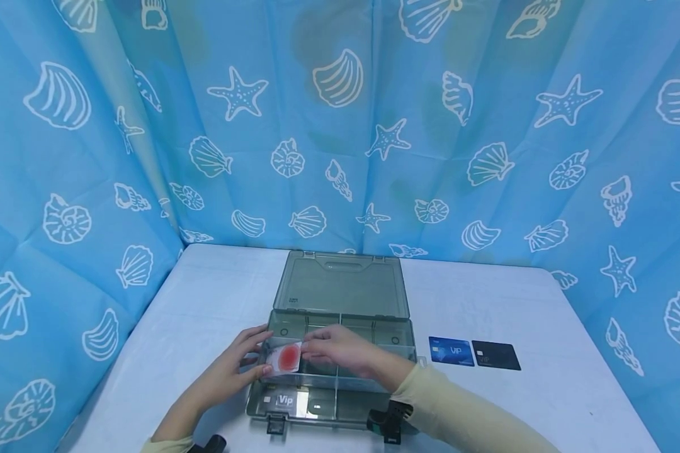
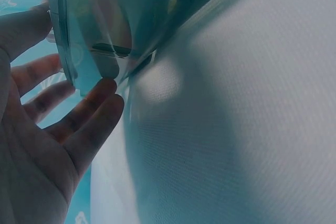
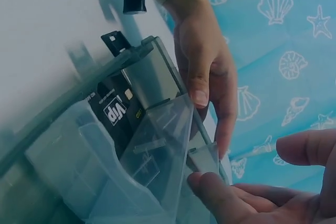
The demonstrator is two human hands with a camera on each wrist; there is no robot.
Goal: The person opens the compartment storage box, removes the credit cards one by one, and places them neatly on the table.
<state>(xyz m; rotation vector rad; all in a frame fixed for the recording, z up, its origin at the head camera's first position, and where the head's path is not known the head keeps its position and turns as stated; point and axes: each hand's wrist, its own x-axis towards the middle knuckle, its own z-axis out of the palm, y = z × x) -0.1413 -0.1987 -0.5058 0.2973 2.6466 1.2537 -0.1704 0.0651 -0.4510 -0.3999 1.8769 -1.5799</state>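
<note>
A white card with a red spot (image 1: 286, 358) hangs over the middle-left compartment of an open grey plastic box (image 1: 340, 313). My left hand (image 1: 240, 365) pinches the card's left edge between thumb and forefinger, close to the box's left wall (image 2: 105, 24). My right hand (image 1: 340, 349) pinches its right edge. In the right wrist view the card (image 3: 163, 156) looks translucent, between my right fingers (image 3: 220, 195) and the left hand (image 3: 205, 72). The left wrist view shows my left hand (image 2: 47, 129) with its other fingers spread. A dark VIP card (image 1: 286, 400) (image 3: 114, 113) lies in the front-left compartment.
The box's lid (image 1: 342, 283) lies flat behind it on the white table (image 1: 204, 302). A blue VIP card (image 1: 451, 351) and a black card (image 1: 495, 355) lie side by side right of the box. Blue seashell curtains (image 1: 340, 126) close off the back and sides.
</note>
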